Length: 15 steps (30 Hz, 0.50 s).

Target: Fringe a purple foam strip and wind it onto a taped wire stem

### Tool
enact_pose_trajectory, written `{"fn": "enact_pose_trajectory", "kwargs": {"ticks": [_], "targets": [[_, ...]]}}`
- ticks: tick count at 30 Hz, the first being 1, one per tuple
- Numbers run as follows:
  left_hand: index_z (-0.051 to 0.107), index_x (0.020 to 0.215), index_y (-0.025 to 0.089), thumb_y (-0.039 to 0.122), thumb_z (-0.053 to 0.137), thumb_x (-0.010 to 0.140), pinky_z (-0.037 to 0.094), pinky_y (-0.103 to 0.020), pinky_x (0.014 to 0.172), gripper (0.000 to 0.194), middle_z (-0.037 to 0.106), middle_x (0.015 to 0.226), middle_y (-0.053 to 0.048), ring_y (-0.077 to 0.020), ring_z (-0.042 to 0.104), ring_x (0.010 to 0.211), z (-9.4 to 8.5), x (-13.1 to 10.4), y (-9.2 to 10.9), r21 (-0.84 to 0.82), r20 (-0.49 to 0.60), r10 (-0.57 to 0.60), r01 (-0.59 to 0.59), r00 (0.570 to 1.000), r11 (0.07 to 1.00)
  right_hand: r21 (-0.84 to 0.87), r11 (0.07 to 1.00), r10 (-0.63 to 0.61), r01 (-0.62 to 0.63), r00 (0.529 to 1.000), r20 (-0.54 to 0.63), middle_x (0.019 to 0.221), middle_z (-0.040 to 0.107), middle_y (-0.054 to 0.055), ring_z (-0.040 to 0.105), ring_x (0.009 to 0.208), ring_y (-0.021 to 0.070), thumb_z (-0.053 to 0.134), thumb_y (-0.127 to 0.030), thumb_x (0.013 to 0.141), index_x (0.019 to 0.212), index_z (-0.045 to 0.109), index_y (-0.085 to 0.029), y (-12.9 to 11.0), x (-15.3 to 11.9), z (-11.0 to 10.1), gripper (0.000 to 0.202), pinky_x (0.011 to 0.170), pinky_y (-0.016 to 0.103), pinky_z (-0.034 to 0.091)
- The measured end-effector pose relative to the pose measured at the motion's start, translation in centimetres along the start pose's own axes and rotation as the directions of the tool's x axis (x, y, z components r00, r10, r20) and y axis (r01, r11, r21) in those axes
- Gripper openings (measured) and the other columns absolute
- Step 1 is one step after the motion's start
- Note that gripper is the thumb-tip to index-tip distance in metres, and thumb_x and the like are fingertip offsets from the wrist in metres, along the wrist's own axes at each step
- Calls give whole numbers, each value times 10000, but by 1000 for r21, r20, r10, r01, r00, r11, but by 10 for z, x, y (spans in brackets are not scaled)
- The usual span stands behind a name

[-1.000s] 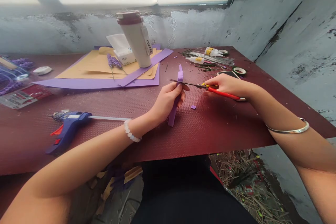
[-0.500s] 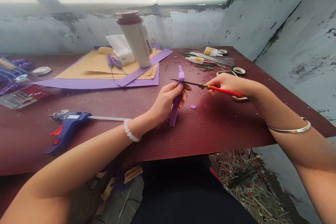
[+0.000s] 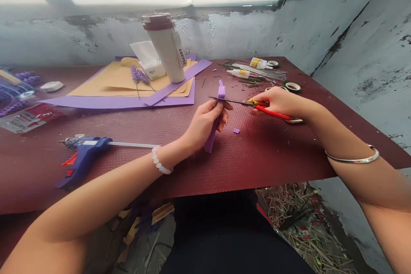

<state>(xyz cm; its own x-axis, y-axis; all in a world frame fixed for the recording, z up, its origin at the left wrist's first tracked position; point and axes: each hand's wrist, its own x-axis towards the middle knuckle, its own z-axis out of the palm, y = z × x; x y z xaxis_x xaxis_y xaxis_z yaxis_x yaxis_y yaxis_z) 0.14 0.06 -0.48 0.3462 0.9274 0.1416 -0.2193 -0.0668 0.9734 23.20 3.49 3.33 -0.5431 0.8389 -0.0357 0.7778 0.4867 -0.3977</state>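
Note:
My left hand (image 3: 208, 120) pinches a narrow purple paper strip (image 3: 211, 139) between thumb and fingers; its lower end hangs down below the palm and its upper end looks folded or notched. In my right hand (image 3: 278, 100) are scissors with red and yellow handles (image 3: 272, 112). Their dark blades reach left across the strip, just above my left thumb. Whether the blades have the paper between them I cannot tell. A small purple scrap (image 3: 236, 131) lies on the table to the right of the strip.
A blue glue gun (image 3: 86, 156) lies on the dark red table (image 3: 257, 158) at left. Behind stand a coffee cup (image 3: 163, 49) and a tissue pack (image 3: 153, 69) on tan and purple sheets. Glue bottles (image 3: 239, 72), wires (image 3: 272, 75) and tape rolls (image 3: 293, 87) lie at back right.
The scissors' handles have spread apart a little in my right hand. The strip's lower end has swung slightly left; my left hand has barely moved.

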Motion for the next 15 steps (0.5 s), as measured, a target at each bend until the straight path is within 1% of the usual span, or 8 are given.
{"fn": "enact_pose_trajectory", "kwargs": {"ticks": [3,5,8,11,13,15], "targets": [[577,761,143,129,426,975,354,-164,437,263,534,563,46,-35,462,409,-1,1,-1,5,-40,21,-21,999,1000,-58,998,-3,0,999,-54,661,491,0,422,631,152,626,-632,718,724,514,-209,-2,2,1,438,607,301,323],[581,771,145,134,425,980,357,-167,442,261,528,565,49,-36,458,411,-1,1,-1,18,-58,24,-23,998,1000,-62,998,13,-16,999,-45,767,573,38,479,682,181,663,-684,663,875,576,-196,-4,3,2,539,635,310,353],[581,770,150,142,430,983,353,-170,448,262,526,566,50,-36,449,413,-1,1,-1,38,-78,23,-20,997,999,-64,998,26,-28,999,-33,940,637,105,545,787,234,685,-726,612,1054,603,-177,-4,4,4,710,692,336,396],[566,748,156,140,424,984,345,-174,442,275,525,566,49,-36,438,410,-1,1,-1,45,-85,33,-29,996,999,-92,996,14,-19,998,-63,1048,652,137,572,884,274,690,-721,611,1096,622,-179,-2,4,5,730,743,359,420],[550,734,161,140,418,985,343,-176,439,284,522,563,50,-37,431,407,0,2,-2,54,-85,38,-34,996,998,-114,993,4,-13,997,-83,1060,657,138,574,906,282,694,-708,620,1085,633,-185,0,4,5,702,752,364,423],[553,742,162,144,417,986,340,-179,437,280,516,560,51,-38,429,407,0,2,-2,65,-83,41,-36,996,997,-124,992,1,-13,995,-98,1035,659,133,570,884,275,703,-696,621,1061,637,-186,0,4,5,677,741,361,418]]}}
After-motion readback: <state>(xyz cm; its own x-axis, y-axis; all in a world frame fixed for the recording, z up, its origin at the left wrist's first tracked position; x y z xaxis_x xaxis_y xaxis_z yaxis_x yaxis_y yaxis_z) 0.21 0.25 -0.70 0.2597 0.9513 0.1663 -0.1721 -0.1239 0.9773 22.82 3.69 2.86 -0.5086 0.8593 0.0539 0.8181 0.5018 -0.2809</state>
